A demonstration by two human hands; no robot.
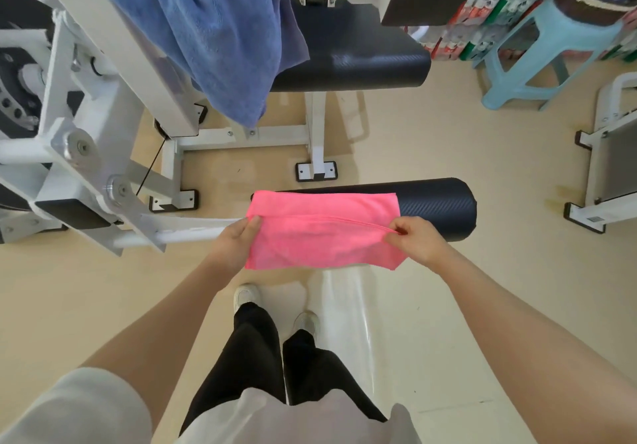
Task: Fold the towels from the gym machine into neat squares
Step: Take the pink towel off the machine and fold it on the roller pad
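Pink towel [320, 233] is laid across the black foam roller [437, 205] of the gym machine [113, 105], roller serving as a makeshift folding bar, I'd say, since no table is in sight. Far part lies over the roller's top, near part hangs off the front toward the person. Looks already doubled: a hemmed edge runs left to right across the middle, slanting a bit lower at the right end. Fabric is bright, fairly smooth, a few soft wrinkles, lower right corner drooping to a point.

Left hand [238, 240] holds the left end, thumb on top and fingers curled under the cloth, pinching the layers at the hem. Right hand [415, 236] pinches the right end of that same hem btw thumb and fingertips, rest of the fingers curled in. Both grips sit at opposite ends of one edge, prob. to keep it taut and square up the layers before the next fold. My guess: one towel partway folded, still an oblong, not a square yet.

Blue towel [206, 29] hangs bunched over the white frame further back, part draped toward the black seat pad [355, 61], unfolded and untouched, so more work is left. Teal stool [537, 50] stands off to the right by some packaged goods. Person stands on pale floor [431, 140], feet just behind the roller.
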